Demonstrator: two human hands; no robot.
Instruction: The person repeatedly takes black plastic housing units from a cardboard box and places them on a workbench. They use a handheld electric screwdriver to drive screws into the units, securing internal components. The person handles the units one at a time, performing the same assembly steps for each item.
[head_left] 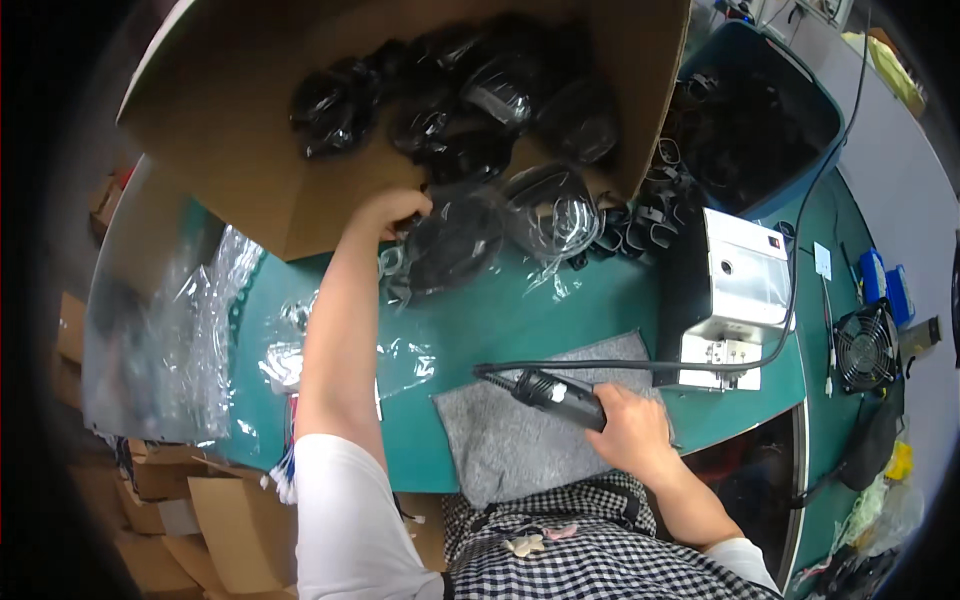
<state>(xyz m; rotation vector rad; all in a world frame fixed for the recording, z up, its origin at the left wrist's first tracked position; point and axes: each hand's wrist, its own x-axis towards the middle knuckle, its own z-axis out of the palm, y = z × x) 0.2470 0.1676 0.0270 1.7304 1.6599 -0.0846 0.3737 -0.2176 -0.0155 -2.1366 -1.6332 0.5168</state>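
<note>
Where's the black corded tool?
In the head view, the black tool is below and right of centre, in the right hand, over the gray cloth.

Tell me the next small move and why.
Perhaps leave the black corded tool on the grey cloth, freeing the right hand: it grips the tool over that cloth, while the left hand is alone at a bagged dark item by the carton.

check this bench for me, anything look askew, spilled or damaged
Nothing looks clearly spilled or damaged. The gray cloth lies askew on the green bench, and clear plastic bags lie crumpled toward its left end. The cable of the black tool in the right hand crosses over the cloth, which looks untidy.
</note>
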